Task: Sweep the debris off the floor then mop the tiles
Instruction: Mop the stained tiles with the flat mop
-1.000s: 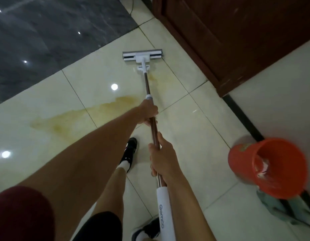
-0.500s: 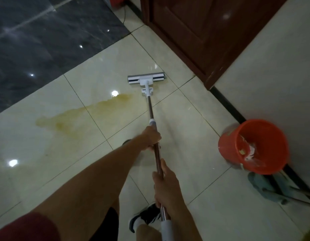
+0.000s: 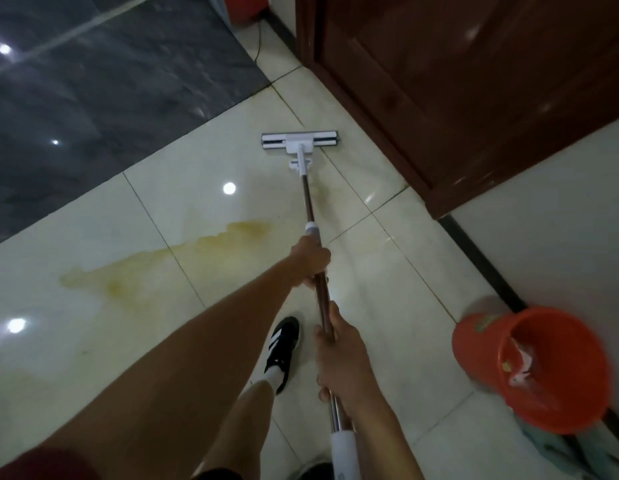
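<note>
Cream floor tiles (image 3: 387,271) glossy; mop head (image 3: 300,140) white plastic; mop pole (image 3: 311,209) shiny metal; door (image 3: 457,81) polished wood; bucket (image 3: 530,372) orange plastic.

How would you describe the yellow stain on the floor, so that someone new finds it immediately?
Start at the dark wooden door and look down to the pale floor tiles. Left of the mop handle lies the yellow stain, stretching across two tiles. It is the only coloured patch there; the other bright spots are white light reflections.

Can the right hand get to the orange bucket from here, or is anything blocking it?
Probably yes, but not while gripping. The right hand is shut on the mop handle; the orange bucket stands to its right on bare tile, with nothing between them. It would need to let go and stoop.
</note>
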`<state>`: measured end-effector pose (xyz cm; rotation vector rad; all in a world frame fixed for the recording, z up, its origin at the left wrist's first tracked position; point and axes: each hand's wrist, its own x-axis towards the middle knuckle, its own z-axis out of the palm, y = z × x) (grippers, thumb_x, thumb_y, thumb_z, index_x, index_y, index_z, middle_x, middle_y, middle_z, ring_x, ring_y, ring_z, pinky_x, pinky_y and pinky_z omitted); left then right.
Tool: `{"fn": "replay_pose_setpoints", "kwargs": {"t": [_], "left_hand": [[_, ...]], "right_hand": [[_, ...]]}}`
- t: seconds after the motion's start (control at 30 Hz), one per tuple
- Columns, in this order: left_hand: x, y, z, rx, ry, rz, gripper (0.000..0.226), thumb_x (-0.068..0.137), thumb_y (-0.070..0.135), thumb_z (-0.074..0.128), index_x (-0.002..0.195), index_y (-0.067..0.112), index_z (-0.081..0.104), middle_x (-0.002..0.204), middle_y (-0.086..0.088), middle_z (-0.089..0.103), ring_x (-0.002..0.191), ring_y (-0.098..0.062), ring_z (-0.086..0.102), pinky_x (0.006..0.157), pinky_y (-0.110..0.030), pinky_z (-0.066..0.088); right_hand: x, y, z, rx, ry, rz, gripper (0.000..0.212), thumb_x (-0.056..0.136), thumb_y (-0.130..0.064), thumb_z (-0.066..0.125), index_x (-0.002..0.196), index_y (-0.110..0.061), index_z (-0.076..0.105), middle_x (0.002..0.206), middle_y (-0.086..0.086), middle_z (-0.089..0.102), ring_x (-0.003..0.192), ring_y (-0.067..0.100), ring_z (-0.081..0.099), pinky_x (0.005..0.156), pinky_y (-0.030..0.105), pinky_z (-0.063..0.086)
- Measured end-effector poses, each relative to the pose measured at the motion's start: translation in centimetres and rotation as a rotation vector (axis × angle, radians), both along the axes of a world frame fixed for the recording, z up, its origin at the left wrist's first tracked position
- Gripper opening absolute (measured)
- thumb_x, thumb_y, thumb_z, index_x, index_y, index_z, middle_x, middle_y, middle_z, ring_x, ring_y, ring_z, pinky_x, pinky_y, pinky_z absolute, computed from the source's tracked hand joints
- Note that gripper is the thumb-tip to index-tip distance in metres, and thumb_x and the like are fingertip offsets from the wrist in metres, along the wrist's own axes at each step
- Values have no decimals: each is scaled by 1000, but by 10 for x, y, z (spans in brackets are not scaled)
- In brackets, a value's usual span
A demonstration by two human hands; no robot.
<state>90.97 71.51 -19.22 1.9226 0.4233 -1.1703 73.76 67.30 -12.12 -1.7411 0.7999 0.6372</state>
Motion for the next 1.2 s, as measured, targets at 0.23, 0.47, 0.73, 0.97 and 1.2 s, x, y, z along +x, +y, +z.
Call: {"fn": "replay_pose_setpoints", "kwargs": {"t": [0.23, 0.47, 0.73, 0.97, 1.2], "left_hand": [[158, -9, 0, -15, -54, -63, 11, 102, 4, 45, 109, 13, 45, 116, -13, 64, 80, -29, 73, 73, -50, 63], [179, -21, -6, -17, -62, -97, 14, 101, 3, 45, 111, 12, 43, 120, -15, 65, 72, -29, 74, 49, -40, 60], [94, -18, -9, -4, -31, -179, 21, 98, 10, 51, 118, 16, 47, 120, -20, 64, 82, -31, 71, 55, -37, 62], [-44, -11, -9, 24, -17, -281, 52, 96, 6, 48, 140, 25, 28, 102, -22, 68, 71, -35, 76, 50, -39, 59], [-189, 14, -5, 70, -78, -388, 48, 98, 10, 50, 145, 10, 41, 84, -1, 54, 65, -19, 63, 46, -30, 55]], "right_hand": [[165, -11, -23, 60, 3, -78, 50, 101, -35, 47, 148, -43, 30, 92, 1, 48, 67, 16, 53, 62, 34, 51], [183, -24, -15, 128, 43, -130, 45, 103, -31, 48, 145, -40, 37, 71, -5, 45, 47, 10, 48, 51, 29, 46], [81, -7, -12, 76, 23, -156, 52, 101, -36, 48, 148, -46, 28, 96, 1, 48, 65, 11, 52, 69, 34, 54], [-58, 18, -19, 89, -14, -222, 42, 94, -40, 46, 134, -50, 38, 97, -6, 46, 82, 13, 46, 80, 36, 45], [-200, 49, -9, 75, 53, -212, 59, 96, -40, 45, 151, -40, 22, 103, -3, 40, 65, 4, 43, 71, 31, 44]]}}
